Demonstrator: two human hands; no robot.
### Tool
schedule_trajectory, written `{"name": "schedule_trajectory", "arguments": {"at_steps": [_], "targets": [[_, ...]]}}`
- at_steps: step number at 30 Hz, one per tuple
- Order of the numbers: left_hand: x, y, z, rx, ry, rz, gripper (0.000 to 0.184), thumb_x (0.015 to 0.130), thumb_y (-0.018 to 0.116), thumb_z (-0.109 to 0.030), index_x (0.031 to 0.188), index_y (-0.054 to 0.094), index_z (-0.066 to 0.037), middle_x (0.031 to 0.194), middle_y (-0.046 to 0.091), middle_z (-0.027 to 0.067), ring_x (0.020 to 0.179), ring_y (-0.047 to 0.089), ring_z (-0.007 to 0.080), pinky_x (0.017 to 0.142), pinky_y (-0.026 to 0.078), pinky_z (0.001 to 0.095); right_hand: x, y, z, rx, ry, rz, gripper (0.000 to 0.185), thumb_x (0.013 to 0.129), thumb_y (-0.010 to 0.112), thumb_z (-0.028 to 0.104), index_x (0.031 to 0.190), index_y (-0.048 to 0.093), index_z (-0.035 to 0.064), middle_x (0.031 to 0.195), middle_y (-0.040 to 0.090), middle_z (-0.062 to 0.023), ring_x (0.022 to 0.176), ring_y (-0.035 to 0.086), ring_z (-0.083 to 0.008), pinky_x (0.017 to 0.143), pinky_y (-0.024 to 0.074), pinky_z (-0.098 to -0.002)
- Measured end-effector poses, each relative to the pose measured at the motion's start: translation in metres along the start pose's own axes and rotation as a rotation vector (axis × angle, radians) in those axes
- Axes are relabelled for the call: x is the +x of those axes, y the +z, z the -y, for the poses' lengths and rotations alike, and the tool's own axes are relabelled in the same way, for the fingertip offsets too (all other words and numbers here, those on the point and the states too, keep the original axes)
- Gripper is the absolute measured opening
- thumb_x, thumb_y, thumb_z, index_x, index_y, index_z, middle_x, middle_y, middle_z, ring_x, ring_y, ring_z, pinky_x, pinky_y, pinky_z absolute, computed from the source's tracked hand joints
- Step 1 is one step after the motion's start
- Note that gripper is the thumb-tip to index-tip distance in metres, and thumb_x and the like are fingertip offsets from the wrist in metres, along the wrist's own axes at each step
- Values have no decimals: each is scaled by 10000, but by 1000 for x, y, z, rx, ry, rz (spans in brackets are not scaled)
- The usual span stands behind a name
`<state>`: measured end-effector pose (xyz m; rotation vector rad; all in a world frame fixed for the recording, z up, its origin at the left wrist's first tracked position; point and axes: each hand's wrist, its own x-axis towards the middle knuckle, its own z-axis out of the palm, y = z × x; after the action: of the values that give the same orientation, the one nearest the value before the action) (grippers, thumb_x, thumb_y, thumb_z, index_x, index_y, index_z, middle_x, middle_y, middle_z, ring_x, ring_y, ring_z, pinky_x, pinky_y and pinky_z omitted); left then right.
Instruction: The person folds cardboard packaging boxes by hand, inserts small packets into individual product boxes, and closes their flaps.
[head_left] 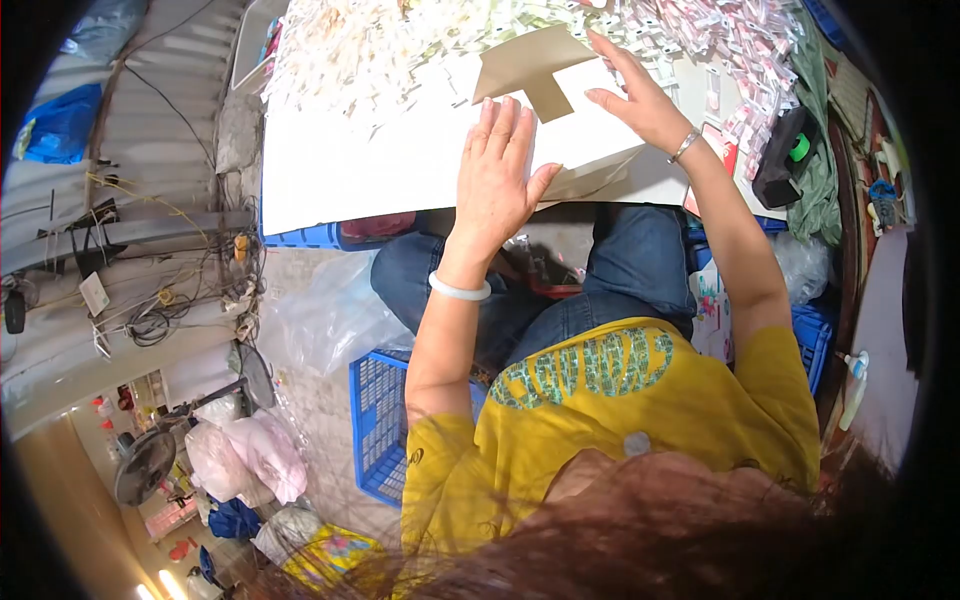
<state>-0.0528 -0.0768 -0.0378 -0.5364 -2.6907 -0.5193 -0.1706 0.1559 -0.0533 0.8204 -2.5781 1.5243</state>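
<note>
A white cardboard box (592,150) lies at the near edge of the white tabletop, its brown inner flap (525,65) folded up on the far side. My left hand (496,180) rests flat on the box's left part, fingers straight and thumb out to the side. On the right, my right hand (640,105) has its fingers stretched along the box's right far side, thumb apart, near the raised flap. Neither hand is wrapped around anything. Beyond the box spreads a large heap of small white, yellowish and pink pieces (370,50), too small to name.
A black tape dispenser with a green roll (798,148) stands at the table's right edge. Below left is a blue plastic crate (378,430), near a clear plastic bag (335,310). A fan (146,468) and several bags (250,455) stand farther left.
</note>
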Motion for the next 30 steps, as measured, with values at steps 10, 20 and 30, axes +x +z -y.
{"name": "schedule_trajectory", "arguments": {"at_steps": [10,20,30], "targets": [[-3,5,4,-117,-7,-54,637,857,682,-408,1307,529,17,1425,406,243,1351,323,466,1082,317,545,14,-10,6,-268,-399,-51,227,792,563,-7,1011,578,55,1214,584,-104,1204,509,-324,1052,377,-420],[-12,27,27,-541,-39,-254,1335,560,899,-511,1515,101,-28,1526,135,260,1423,192,403,1154,234,510,15,0,44,-634,-404,74,304,813,682,299,969,584,57,1111,621,-94,1129,538,-294,1027,366,-428],[-14,30,48,-749,-152,-64,1502,476,909,-592,1542,-2,-52,1516,160,206,1391,253,360,1094,332,510,17,20,54,-761,-227,294,676,823,683,304,1434,430,166,1244,534,-75,1230,459,-243,1116,241,-540]]}}
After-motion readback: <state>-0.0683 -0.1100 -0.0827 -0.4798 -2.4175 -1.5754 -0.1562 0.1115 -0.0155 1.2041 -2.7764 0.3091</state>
